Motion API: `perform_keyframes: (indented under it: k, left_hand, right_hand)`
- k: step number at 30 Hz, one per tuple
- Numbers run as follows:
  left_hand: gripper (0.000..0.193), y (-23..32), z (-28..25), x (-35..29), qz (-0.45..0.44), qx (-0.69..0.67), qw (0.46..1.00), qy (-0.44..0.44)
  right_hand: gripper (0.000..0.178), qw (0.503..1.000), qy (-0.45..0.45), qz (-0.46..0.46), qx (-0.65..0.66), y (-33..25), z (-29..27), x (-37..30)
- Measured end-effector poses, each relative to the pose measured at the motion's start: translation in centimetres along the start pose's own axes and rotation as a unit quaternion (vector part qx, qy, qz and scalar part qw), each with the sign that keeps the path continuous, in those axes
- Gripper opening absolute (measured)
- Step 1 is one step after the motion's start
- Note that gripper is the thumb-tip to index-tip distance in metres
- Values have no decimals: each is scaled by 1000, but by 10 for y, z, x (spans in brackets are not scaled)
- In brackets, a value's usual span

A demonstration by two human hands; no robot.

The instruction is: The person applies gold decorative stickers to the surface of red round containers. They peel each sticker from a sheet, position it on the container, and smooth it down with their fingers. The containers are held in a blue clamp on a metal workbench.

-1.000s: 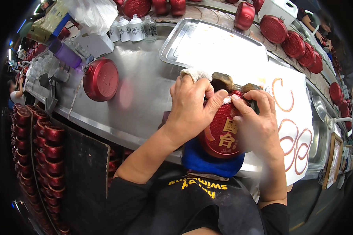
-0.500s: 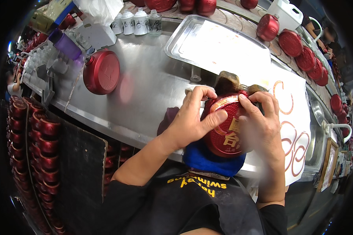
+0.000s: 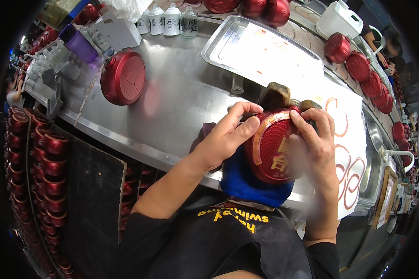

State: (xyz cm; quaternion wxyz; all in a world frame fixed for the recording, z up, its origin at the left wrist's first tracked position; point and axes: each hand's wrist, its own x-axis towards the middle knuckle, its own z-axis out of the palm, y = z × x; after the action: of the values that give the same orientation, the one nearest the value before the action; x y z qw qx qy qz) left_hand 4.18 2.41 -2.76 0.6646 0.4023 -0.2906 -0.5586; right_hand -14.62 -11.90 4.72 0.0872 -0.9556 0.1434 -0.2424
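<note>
A round, flat red bottle [image 3: 275, 160] with raised gold characters leans on a blue cloth pad [image 3: 242, 179] close to my body. Along the upper left of its face runs a curved gold-and-red label strip [image 3: 260, 135]. My left hand [image 3: 228, 135] is closed at the bottle's upper left edge, its thumb and fingertips beside the strip. On the other side my right hand [image 3: 317, 139] grips the upper right edge, with a fingertip on the strip's upper end. A blurred patch hides part of the bottle's right side. Brown worn blocks [image 3: 274, 95] flank the bottle's neck.
Another red bottle [image 3: 123, 78] stands on the steel table [image 3: 172, 93] at left. A metal tray [image 3: 214, 44] carries a white sheet; a paper sheet with curved strips [image 3: 347, 160] lies at right. Small white bottles [image 3: 171, 21] and more red bottles [image 3: 358, 66] line the back.
My left thumb has moved up off the strip towards the bottle's upper left edge. The strip now follows the left rim further down. The view has shifted slightly.
</note>
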Motion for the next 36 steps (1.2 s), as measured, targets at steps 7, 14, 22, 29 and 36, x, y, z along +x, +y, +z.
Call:
perform_keyframes:
  k: [7,14,22,29,36]
  left_hand:
    - [52,2,5,6,52,127,990,-12]
    - [67,0,-3,1,82,150,984,-39]
    - [74,-2,-13,-5,145,254,954,-64]
    - [79,-2,-11,-6,150,293,942,-62]
    - [90,-4,-17,-5,140,292,942,-91]
  right_hand:
    - [46,1000,-3,-6,-1,-2,-2,2]
    - [53,999,-30,-20,-13,-9,-3,5]
    - [52,999,-38,-20,-12,-8,0,5]
    - [51,999,-32,-12,-1,-9,2,4]
    - [50,999,-27,-16,6,-8,3,4]
